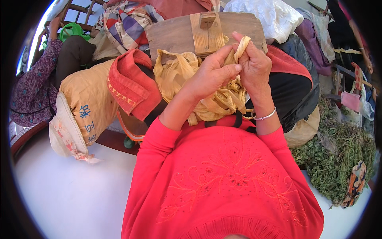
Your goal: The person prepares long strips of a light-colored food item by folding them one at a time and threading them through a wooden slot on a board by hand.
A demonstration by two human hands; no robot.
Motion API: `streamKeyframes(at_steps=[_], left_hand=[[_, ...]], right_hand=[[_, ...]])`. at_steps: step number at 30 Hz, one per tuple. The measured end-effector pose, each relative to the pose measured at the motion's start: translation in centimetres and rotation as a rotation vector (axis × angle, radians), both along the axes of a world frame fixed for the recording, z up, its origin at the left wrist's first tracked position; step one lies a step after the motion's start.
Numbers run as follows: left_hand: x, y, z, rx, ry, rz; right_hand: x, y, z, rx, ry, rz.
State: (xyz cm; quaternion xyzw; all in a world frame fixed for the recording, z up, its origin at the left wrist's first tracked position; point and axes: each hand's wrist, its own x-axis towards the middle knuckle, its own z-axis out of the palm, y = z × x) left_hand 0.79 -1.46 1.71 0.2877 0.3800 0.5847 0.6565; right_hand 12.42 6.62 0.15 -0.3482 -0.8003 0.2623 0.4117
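Note:
A pale yellow plant-fibre strip, perhaps a dried leaf or husk, passes between my two hands over my lap. My right hand grips it, with a loop bent over near the fingertips; a silver bangle circles that wrist. My left hand pinches the strip lower down, its thumb almost touching the right palm. Under both hands lies a tangled heap of similar strips. Just beyond stands a wooden board with a lighter crosspiece and a small wooden block fixed on it.
A red towel drapes over my left leg, beside a stuffed tan sack bearing writing. A white cloth hat leans on the sack. Another person's patterned sleeve is at far left. Dried green plants are heaped at right.

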Motion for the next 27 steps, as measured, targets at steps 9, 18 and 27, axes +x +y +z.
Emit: streamKeyframes(at_steps=[9, 18, 27], left_hand=[[0.0, -0.6, -3.2, 0.186, 0.974, 0.172], [1.0, -1.3, -3.5, 0.399, 1.221, 0.297], [0.4, 1.4, -1.3, 0.106, 1.156, 0.186]], right_hand=[[2.2, 0.1, -1.4, -0.161, -0.186, 0.12], [3.2, -1.4, -2.2, -1.606, 0.587, 0.401], [1.9, -1.0, -1.9, -0.442, 0.233, 0.147]])
